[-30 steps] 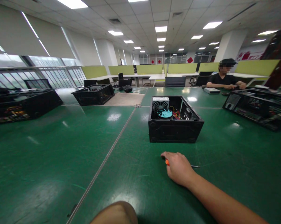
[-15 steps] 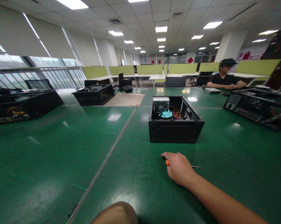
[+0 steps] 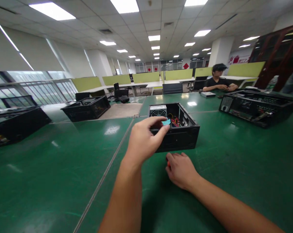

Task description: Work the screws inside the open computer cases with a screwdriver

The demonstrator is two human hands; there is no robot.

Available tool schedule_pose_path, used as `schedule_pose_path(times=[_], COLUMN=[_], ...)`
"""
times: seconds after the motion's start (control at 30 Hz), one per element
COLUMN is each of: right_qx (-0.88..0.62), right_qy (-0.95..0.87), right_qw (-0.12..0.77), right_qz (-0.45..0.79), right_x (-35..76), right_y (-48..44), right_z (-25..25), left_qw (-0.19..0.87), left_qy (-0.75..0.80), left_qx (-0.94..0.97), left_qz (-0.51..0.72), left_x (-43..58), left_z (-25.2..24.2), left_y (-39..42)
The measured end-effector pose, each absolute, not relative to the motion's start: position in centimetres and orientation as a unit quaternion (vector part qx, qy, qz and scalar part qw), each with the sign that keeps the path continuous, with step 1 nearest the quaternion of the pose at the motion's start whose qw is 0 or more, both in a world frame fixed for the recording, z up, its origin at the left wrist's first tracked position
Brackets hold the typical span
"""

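Observation:
A black computer case (image 3: 179,139) lies on the green table, open at the top. Inside it are a power supply with a round grille (image 3: 158,112), a turquoise cooling fan (image 3: 166,122) and red and yellow wires (image 3: 175,121). My left hand (image 3: 145,139) reaches over the near left wall of the case, thumb and fingers apart around the fan, which it partly covers. Whether the fingertips touch the fan I cannot tell. In front of the case my right hand (image 3: 181,170) rests on the table, closed around an orange-handled screwdriver (image 3: 169,164) that is mostly hidden.
More black computer cases stand at the far left (image 3: 15,124), back left (image 3: 88,108) and right (image 3: 255,106). A beige mat (image 3: 123,110) lies behind a table seam. Across the table sits a person (image 3: 216,82) near a flat silver box (image 3: 207,94). A bottle (image 3: 273,83) stands back right.
My left hand has risen from the bottom edge to the fan in the case. My right hand stays on the table with the screwdriver. The view has turned slightly right.

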State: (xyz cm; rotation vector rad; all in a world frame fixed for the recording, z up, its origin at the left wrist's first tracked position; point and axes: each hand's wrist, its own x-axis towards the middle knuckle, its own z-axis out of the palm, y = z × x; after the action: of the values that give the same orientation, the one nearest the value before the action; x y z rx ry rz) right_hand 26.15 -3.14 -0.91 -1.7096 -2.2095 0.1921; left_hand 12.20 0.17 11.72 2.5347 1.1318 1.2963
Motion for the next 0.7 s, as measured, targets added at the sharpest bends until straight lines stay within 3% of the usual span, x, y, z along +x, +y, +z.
schedule_pose_path(times=[0.1, 0.27, 0.37, 0.53, 0.6, 0.7], right_qx=[-0.632, -0.598, -0.530, -0.499, -0.518, -0.538], right_qy=[-0.749, -0.757, -0.756, -0.616, -0.610, -0.692], right_qw=[0.192, 0.240, 0.367, 0.609, 0.599, 0.478], right_qz=[0.056, 0.112, 0.117, 0.020, 0.017, 0.055], right_x=[27.2, 32.3, 36.2, 39.8, 39.9, 39.2], right_y=[-3.4, -5.1, -7.4, -10.8, -11.4, -11.1], right_z=[1.4, 6.8, 10.1, 11.7, 11.5, 11.3], left_qw=[-0.027, -0.056, -0.062, -0.036, -0.008, 0.051], left_qy=[0.424, 0.435, 0.438, 0.425, 0.423, 0.361], left_qx=[0.861, 0.880, 0.888, 0.904, 0.905, 0.931], left_qz=[0.279, 0.182, 0.127, 0.018, -0.034, 0.003], left_x=[14.8, 15.1, 14.2, 12.5, 11.7, 9.9], left_z=[8.3, 6.4, 8.6, 12.0, 12.7, 13.5], left_y=[4.5, 6.6, 4.7, -2.8, -6.1, -9.4])
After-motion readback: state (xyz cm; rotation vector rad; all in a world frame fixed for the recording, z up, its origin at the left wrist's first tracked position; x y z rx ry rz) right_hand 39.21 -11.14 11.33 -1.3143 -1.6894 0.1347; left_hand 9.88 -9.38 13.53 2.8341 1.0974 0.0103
